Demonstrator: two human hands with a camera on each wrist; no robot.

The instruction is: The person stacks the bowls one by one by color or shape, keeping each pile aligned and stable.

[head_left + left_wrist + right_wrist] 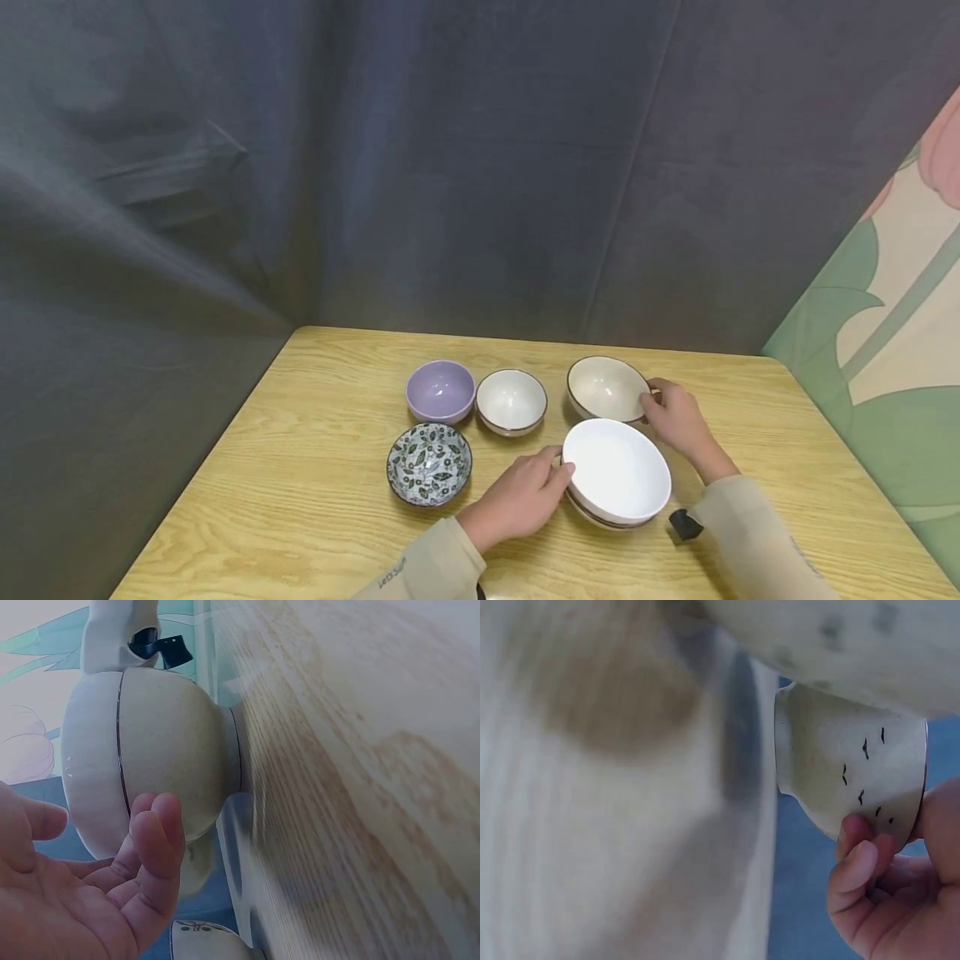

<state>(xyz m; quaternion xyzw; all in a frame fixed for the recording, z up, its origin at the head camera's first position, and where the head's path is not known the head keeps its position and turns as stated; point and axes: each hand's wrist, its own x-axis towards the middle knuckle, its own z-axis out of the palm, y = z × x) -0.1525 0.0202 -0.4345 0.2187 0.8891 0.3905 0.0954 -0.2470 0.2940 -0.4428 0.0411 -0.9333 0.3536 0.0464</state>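
In the head view, a white bowl (617,469) sits inside a cream bowl with a dark rim (176,742), whose foot stands on the table in the left wrist view. My left hand (522,493) grips the left side of these stacked bowls, thumb over the white rim and fingers outside. Behind the stack, my right hand (678,419) pinches the right rim of another cream bowl (606,387). In the right wrist view, small dark bird-like marks show on that bowl's side (862,761), with curled fingers (855,866) against it.
Left of the stack are a small white bowl with a brown rim (512,400), a purple bowl (441,390) and a leaf-patterned bowl (429,464). They share a wooden table (300,467). A dark curtain (480,167) hangs behind; a painted wall (900,333) rises on the right.
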